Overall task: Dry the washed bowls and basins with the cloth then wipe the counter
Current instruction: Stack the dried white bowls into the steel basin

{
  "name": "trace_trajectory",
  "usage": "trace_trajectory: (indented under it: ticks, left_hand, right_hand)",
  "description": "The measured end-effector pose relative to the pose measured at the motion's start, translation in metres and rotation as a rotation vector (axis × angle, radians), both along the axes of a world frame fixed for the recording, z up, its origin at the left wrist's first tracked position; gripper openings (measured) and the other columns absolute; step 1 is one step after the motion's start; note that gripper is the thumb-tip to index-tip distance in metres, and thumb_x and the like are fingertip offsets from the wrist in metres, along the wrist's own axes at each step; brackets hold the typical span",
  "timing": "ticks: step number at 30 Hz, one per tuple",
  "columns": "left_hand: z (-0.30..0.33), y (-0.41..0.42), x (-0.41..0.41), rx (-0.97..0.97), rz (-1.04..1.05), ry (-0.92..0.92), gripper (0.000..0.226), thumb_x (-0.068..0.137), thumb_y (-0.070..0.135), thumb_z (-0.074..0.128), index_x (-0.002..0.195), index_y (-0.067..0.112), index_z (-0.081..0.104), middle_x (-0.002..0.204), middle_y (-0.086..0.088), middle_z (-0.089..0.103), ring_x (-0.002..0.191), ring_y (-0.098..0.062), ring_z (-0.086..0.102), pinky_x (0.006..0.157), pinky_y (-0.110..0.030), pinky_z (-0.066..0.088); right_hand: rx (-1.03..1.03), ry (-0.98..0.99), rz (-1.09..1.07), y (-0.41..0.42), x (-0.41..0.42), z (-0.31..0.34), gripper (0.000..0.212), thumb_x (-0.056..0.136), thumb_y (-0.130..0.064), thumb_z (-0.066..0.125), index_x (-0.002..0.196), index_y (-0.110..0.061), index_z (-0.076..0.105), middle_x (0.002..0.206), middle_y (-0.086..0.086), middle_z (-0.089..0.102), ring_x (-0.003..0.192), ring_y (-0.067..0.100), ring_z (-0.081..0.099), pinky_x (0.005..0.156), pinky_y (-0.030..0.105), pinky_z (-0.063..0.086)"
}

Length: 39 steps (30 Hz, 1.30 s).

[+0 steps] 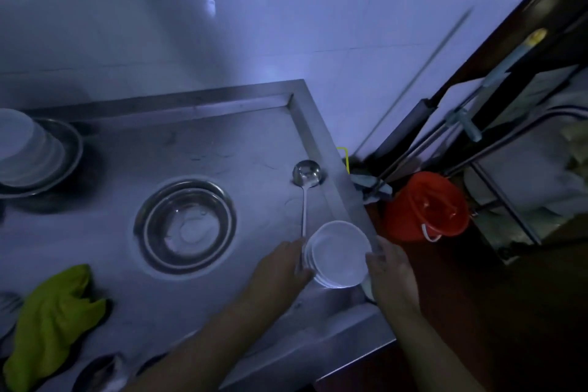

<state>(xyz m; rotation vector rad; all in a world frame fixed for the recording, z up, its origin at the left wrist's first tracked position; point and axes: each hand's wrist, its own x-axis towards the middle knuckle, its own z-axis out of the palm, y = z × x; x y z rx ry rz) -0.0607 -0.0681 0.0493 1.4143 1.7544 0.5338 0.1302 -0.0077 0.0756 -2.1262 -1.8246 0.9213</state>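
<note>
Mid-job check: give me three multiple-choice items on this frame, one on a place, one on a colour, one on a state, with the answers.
1. Where does the cloth lie?
A. on the counter's near left
B. in the red bucket
C. over the ladle

2. What colour is the bucket on the floor?
A. blue
B. red
C. white

3. What are the two hands doing?
A. wiping the counter
B. holding the stack of white bowls
C. hanging idle

Answers: 1 A, the green cloth sits bunched at lower left; 2 B, it shows red beside the counter; 3 B, left hand and right hand flank the stack.
</note>
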Motion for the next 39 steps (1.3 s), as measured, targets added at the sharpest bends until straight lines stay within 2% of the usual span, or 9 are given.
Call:
trace_trajectory:
  ticks: [3, 6, 10, 18, 21, 26, 31, 35, 39]
  left_hand:
    - [-0.007, 0.006, 0.02, 0.018, 0.007, -0.092, 0.08, 0.075, 0.029, 0.072, 0.142, 0.022, 0.029, 0.137, -0.004, 0.046, 0.124, -0.02, 0.046, 0.091, -0.022, 0.036]
    - [-0.012, 0.01, 0.033, 0.041, 0.01, -0.13, 0.09, 0.072, 0.028, 0.077, 0.144, 0.015, 0.025, 0.139, -0.004, 0.043, 0.126, -0.018, 0.043, 0.099, -0.028, 0.04]
    - [-0.016, 0.013, 0.042, 0.109, 0.072, -0.18, 0.083, 0.068, 0.02, 0.081, 0.137, 0.013, 0.036, 0.134, -0.005, 0.048, 0.122, -0.019, 0.047, 0.098, -0.032, 0.042]
    - [-0.027, 0.007, 0.035, 0.189, 0.164, -0.149, 0.08, 0.066, 0.031, 0.082, 0.135, 0.027, 0.043, 0.131, 0.009, 0.052, 0.117, -0.005, 0.048, 0.092, -0.01, 0.036]
    - [-0.014, 0.003, 0.014, 0.223, 0.231, -0.159, 0.076, 0.063, 0.037, 0.08, 0.13, 0.037, 0.044, 0.126, 0.017, 0.055, 0.113, -0.001, 0.051, 0.09, -0.02, 0.044]
    - [0.023, -0.017, -0.051, 0.351, 0.352, -0.137, 0.071, 0.058, 0.044, 0.07, 0.119, 0.06, 0.037, 0.112, 0.046, 0.047, 0.105, 0.021, 0.045, 0.078, 0.003, 0.035]
    - [0.051, -0.04, -0.144, 0.444, 0.502, -0.085, 0.074, 0.06, 0.028, 0.079, 0.116, 0.057, 0.042, 0.113, 0.038, 0.053, 0.104, 0.016, 0.05, 0.077, 0.001, 0.037]
    - [0.077, -0.067, -0.232, 0.443, 0.652, -0.008, 0.075, 0.058, 0.039, 0.078, 0.115, 0.063, 0.036, 0.115, 0.029, 0.051, 0.104, 0.005, 0.051, 0.077, -0.014, 0.041]
    - [0.094, -0.079, -0.316, 0.483, 0.7, 0.038, 0.077, 0.06, 0.028, 0.08, 0.128, 0.037, 0.045, 0.121, 0.018, 0.056, 0.107, 0.004, 0.05, 0.08, -0.013, 0.044]
  right_hand:
    - [-0.073, 0.043, 0.038, 0.001, 0.008, -0.018, 0.034, 0.099, -0.026, 0.047, 0.129, -0.011, 0.051, 0.121, 0.008, 0.057, 0.113, 0.028, 0.054, 0.088, 0.029, 0.04]
    - [-0.081, 0.108, 0.01, 0.001, 0.01, -0.029, 0.023, 0.098, -0.03, 0.046, 0.105, -0.013, 0.059, 0.093, 0.007, 0.062, 0.089, 0.026, 0.06, 0.072, 0.031, 0.046]
    - [-0.055, 0.121, 0.005, 0.002, 0.011, -0.036, 0.022, 0.098, -0.026, 0.047, 0.095, -0.01, 0.061, 0.081, 0.007, 0.06, 0.076, 0.023, 0.057, 0.058, 0.028, 0.037]
    - [0.06, 0.102, 0.078, 0.004, -0.002, -0.026, 0.031, 0.095, -0.017, 0.047, 0.064, -0.023, 0.047, 0.061, -0.006, 0.047, 0.06, 0.01, 0.05, 0.046, 0.02, 0.032]
    - [0.089, 0.129, 0.117, 0.006, -0.025, -0.011, 0.039, 0.094, -0.014, 0.048, 0.058, -0.023, 0.037, 0.055, -0.004, 0.038, 0.051, 0.008, 0.04, 0.045, 0.025, 0.025]
    - [0.174, 0.179, 0.247, 0.009, -0.096, 0.02, 0.03, 0.092, -0.013, 0.048, 0.063, -0.004, 0.049, 0.06, 0.012, 0.05, 0.059, 0.026, 0.049, 0.052, 0.036, 0.035]
    - [0.223, 0.226, 0.411, 0.009, -0.203, 0.047, 0.028, 0.094, -0.018, 0.045, 0.069, -0.007, 0.052, 0.071, 0.012, 0.059, 0.071, 0.03, 0.058, 0.065, 0.039, 0.045]
    - [0.291, 0.264, 0.574, 0.002, -0.307, 0.068, 0.031, 0.095, -0.019, 0.044, 0.065, -0.012, 0.047, 0.06, 0.0, 0.047, 0.061, 0.02, 0.047, 0.053, 0.03, 0.034]
    - [0.28, 0.304, 0.657, -0.001, -0.401, 0.084, 0.031, 0.095, -0.022, 0.041, 0.07, -0.008, 0.053, 0.07, 0.012, 0.06, 0.069, 0.028, 0.06, 0.062, 0.033, 0.044]
